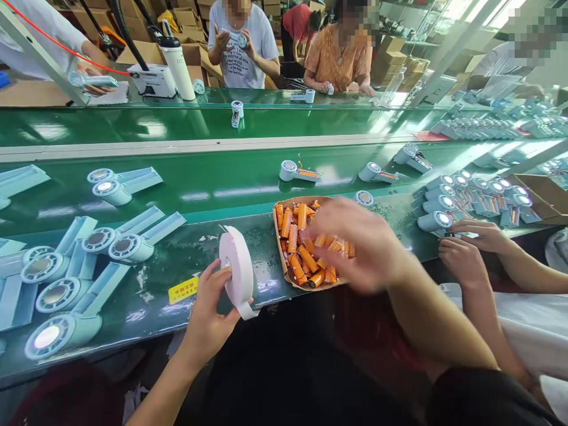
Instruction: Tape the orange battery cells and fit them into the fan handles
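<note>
My left hand (pixel 212 307) grips a white roll of tape (pixel 236 270) standing on edge at the near rim of the green bench, a loose end hanging below it. Blurred with motion, my right hand (pixel 355 242) hovers over a brown cardboard tray (pixel 279 248) filled with several orange cylindrical cells (pixel 298 251). Its fingers are spread, and whether it holds a cell cannot be told.
Pale blue handheld fan shells (pixel 110 244) lie in rows at the left, more (pixel 439 204) at the right. A co-worker's two hands (pixel 470 248) work beside the tray. Fan units (pixel 293 171) ride the green conveyor. Other people sit across it.
</note>
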